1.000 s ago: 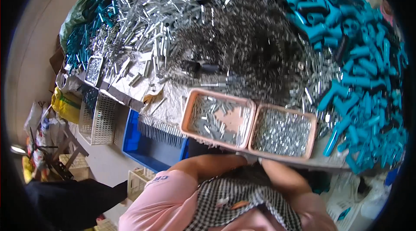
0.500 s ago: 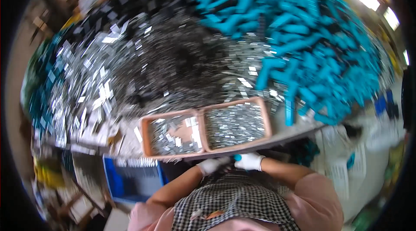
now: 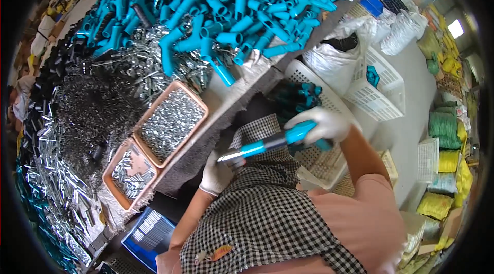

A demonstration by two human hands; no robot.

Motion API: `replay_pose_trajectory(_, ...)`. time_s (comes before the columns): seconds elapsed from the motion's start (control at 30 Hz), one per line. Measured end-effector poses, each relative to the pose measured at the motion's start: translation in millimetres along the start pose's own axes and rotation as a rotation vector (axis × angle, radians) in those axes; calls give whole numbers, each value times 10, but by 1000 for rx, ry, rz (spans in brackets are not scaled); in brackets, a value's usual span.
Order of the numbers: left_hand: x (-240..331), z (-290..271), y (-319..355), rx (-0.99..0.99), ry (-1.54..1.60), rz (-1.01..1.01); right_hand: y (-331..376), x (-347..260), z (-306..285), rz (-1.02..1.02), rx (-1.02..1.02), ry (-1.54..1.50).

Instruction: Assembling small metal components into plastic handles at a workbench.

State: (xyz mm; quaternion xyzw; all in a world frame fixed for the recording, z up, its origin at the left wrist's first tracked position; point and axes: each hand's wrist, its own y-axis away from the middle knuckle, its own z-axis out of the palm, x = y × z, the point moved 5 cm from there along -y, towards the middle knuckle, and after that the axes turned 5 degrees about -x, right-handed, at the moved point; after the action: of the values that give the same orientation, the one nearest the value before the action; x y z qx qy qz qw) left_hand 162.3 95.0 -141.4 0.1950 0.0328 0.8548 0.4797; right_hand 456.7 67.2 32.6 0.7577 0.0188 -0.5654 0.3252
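A long teal and black tool (image 3: 267, 143) with a bright metal-looking tip lies slantwise in front of my checked apron. My gloved right hand (image 3: 325, 124) is closed round its wider teal end. The narrow tip reaches my gloved left hand (image 3: 216, 173), whose fingers curl next to it and are partly hidden; whether they grip the tip is unclear. Just beyond my right hand, a white crate (image 3: 332, 100) holds several teal and black pieces. Left of my hands, two joined orange trays (image 3: 203, 100) contain small metal parts on the bench edge.
Teal tubular handles (image 3: 239, 4) are heaped on the bench, beside loose metal parts (image 3: 170, 60) and a dark wiry pile (image 3: 98, 99). A blue crate (image 3: 149, 235) sits below the bench. White sacks (image 3: 334, 63) and another white crate (image 3: 378, 91) stand at the right.
My view has swung to the right. My hands, earlier close together by the bench edge, are now farther apart, with the long teal tool in plain sight between them.
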Motion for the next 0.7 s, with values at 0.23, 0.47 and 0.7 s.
replay_pose_trajectory(0.23,298,-84,-44,289,-1319,-42,1117,-46,-706,238,642,350)
replay_pose_trajectory(0.47,242,-68,129,65,-1929,50,-72,1635,-1209,317,703,492)
replay_pose_trajectory(0.7,146,-208,171,291,-1657,-69,-1106,3354,-565,786,492,887)
